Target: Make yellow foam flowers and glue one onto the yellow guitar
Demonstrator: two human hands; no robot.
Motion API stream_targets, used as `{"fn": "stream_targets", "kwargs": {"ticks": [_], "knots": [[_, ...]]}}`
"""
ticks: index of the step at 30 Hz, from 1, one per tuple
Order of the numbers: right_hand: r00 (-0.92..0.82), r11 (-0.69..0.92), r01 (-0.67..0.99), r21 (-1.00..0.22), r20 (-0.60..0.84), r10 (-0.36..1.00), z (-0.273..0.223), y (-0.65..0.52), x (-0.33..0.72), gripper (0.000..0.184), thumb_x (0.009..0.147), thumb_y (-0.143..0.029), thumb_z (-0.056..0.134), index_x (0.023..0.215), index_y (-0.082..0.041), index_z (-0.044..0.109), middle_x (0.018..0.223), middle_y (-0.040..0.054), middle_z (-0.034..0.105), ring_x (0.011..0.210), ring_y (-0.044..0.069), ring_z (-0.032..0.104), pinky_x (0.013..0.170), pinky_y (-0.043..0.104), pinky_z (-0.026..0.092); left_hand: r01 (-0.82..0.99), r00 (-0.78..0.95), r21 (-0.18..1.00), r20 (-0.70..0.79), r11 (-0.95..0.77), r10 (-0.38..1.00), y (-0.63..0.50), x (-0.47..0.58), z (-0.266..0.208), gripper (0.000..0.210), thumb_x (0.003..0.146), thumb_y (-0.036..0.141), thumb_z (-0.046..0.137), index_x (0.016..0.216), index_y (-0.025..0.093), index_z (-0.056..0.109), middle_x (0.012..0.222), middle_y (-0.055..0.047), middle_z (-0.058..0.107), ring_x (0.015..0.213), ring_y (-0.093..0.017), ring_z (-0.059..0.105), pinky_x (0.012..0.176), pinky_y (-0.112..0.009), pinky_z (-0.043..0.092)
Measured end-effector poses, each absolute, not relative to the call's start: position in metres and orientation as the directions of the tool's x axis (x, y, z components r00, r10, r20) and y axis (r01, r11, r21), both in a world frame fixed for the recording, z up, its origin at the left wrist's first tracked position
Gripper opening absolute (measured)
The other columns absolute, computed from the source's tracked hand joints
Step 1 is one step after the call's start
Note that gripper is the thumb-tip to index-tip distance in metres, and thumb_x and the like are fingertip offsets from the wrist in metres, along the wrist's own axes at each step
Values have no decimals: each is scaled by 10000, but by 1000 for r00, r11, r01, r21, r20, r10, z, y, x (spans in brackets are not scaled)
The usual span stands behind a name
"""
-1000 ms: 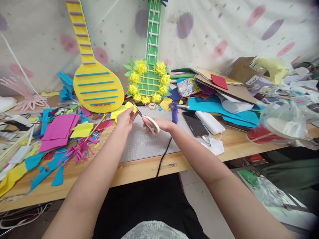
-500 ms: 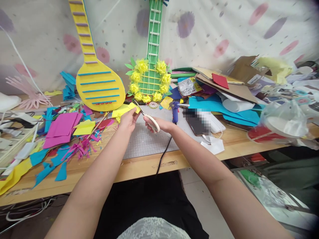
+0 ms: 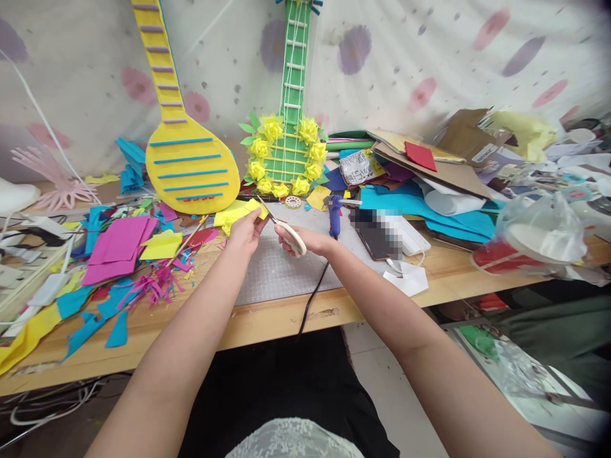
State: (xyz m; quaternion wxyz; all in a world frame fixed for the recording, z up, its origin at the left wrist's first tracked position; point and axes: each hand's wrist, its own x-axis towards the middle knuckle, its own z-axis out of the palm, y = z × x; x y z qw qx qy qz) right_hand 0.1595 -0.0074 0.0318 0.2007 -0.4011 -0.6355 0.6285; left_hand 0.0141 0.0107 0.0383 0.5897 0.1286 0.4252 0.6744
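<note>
Between the fingers of my left hand (image 3: 245, 233) is a small piece of yellow paper (image 3: 258, 207), held above the grey cutting mat (image 3: 272, 277). My right hand (image 3: 305, 240) grips white-handled scissors (image 3: 292, 238), whose blades reach up and left to the paper's edge. How far the blades are apart is too small to tell. Behind my hands more yellow paper (image 3: 231, 217) lies on the table. A green paper instrument (image 3: 292, 149) ringed with yellow paper flowers (image 3: 272, 128) leans at the back, with a yellow one (image 3: 191, 166) on its left.
A blue glue gun (image 3: 335, 216) stands right of my hands, its black cord (image 3: 312, 298) running over the table edge. Beyond it lie a phone (image 3: 375, 236) and stacked blue sheets (image 3: 420, 213). Magenta paper (image 3: 119, 248) and scraps cover the left side. A bagged red cup (image 3: 513, 251) sits at right.
The view has shifted very slightly. Both hands keep nearly the same place, with the scissors still at the yellow paper.
</note>
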Motion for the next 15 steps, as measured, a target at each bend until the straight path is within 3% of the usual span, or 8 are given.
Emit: {"fn": "stream_targets", "kwargs": {"ticks": [15], "knots": [[-601,-75,230,-970,-202,773,33,-11,160,539,688,-710,553,687,-195,392,476,-87,360,390,41,345,369,176,307,-649,-209,756,-287,87,935,11,6,38,169,744,-42,545,672,98,605,655,-22,653,673,-100,632,778,-285,578]]}}
